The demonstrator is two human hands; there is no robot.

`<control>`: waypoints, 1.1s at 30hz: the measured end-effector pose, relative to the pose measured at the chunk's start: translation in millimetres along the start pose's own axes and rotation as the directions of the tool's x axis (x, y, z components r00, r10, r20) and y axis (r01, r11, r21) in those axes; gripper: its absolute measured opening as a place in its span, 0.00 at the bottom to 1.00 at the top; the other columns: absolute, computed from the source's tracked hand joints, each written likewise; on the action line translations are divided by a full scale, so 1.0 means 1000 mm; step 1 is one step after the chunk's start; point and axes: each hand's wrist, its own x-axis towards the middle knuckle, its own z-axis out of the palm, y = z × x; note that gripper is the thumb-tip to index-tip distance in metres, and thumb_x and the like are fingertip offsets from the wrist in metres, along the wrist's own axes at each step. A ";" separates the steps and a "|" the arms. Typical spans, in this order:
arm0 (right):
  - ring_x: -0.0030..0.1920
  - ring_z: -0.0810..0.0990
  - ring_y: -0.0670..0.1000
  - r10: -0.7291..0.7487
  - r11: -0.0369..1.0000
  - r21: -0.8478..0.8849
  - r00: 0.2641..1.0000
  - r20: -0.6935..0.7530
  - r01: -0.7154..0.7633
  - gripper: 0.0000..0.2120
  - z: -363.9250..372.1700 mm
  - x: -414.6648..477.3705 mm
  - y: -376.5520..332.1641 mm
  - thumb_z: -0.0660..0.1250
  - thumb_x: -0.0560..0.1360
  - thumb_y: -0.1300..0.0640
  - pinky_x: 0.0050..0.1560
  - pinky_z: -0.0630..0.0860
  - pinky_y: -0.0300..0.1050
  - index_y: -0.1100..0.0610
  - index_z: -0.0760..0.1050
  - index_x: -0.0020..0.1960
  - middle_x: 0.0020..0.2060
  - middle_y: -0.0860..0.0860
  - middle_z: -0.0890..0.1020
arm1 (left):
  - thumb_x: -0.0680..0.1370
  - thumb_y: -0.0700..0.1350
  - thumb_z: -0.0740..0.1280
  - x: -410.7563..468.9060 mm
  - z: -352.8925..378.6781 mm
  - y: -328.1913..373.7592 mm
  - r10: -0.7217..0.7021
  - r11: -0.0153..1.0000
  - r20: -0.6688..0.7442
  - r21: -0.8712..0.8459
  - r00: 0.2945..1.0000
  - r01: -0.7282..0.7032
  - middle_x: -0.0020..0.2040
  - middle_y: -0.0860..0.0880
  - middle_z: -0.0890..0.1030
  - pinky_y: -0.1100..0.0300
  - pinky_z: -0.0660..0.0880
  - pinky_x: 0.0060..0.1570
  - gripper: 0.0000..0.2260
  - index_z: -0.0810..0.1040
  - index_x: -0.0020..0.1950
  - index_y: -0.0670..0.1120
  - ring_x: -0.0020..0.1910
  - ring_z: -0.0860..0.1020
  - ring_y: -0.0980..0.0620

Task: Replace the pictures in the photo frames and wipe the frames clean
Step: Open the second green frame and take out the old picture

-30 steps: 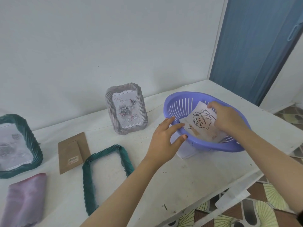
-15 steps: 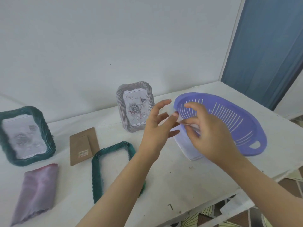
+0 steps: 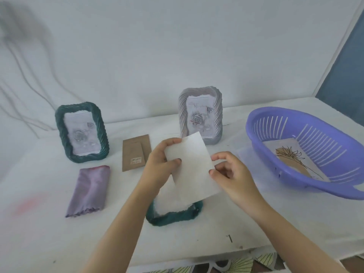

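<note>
Head view. Both hands hold a white sheet (image 3: 192,164) above the table (image 3: 59,243), its blank side toward the camera and slightly tilted. The left hand (image 3: 158,170) pinches the sheet's left edge, thumb on the near face and curled fingers behind. The right hand (image 3: 231,175) pinches the right edge between bent thumb and forefinger; its other fingers are curled in loosely.

Directly below the sheet a green flat frame (image 3: 173,216) lies on the table, only its near end visible. Behind the hands a brown backing (image 3: 136,152) lies flat. A green frame (image 3: 102,138) stands upright at the left and a grey frame (image 3: 183,115) at centre rear, each with a rose picture inside. A purple folded cloth (image 3: 89,191) lies in front of the green frame. At the right a purple slotted basket (image 3: 256,134) contains a flower drawing (image 3: 291,156).
</note>
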 end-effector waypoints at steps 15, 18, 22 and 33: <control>0.36 0.76 0.43 -0.089 0.822 -0.537 0.975 0.205 0.188 0.07 0.055 -0.002 0.011 0.65 0.71 0.57 0.41 0.72 0.37 0.50 0.78 0.48 0.40 0.44 0.82 | 0.71 0.41 0.71 -0.014 -0.043 -0.046 0.075 0.721 -0.259 0.682 0.963 0.127 0.48 0.52 0.78 0.68 0.68 0.44 0.10 0.78 0.51 0.50 0.48 0.75 0.54; 0.45 0.77 0.49 -0.117 0.766 -0.596 0.964 0.238 0.240 0.09 0.058 -0.002 0.012 0.65 0.72 0.56 0.50 0.72 0.44 0.51 0.78 0.51 0.44 0.46 0.80 | 0.73 0.46 0.69 -0.016 -0.044 -0.051 0.143 0.557 -0.204 0.825 0.968 0.091 0.56 0.52 0.78 0.62 0.64 0.56 0.10 0.79 0.53 0.51 0.58 0.71 0.50; 0.51 0.74 0.50 -0.128 0.745 -0.619 0.964 0.235 0.249 0.11 0.058 -0.001 0.015 0.64 0.73 0.53 0.53 0.69 0.42 0.50 0.75 0.56 0.51 0.47 0.76 | 0.73 0.48 0.68 -0.023 -0.044 -0.052 0.192 0.549 -0.178 0.835 0.965 0.045 0.59 0.52 0.78 0.59 0.65 0.61 0.14 0.78 0.59 0.50 0.61 0.71 0.50; 0.52 0.73 0.51 -0.139 0.762 -0.599 0.966 0.220 0.246 0.14 0.061 0.004 0.022 0.65 0.73 0.53 0.54 0.69 0.43 0.50 0.75 0.58 0.56 0.44 0.79 | 0.74 0.49 0.68 -0.041 -0.049 -0.059 0.141 0.610 -0.177 0.791 0.974 0.055 0.55 0.52 0.78 0.64 0.65 0.56 0.16 0.77 0.61 0.49 0.60 0.73 0.50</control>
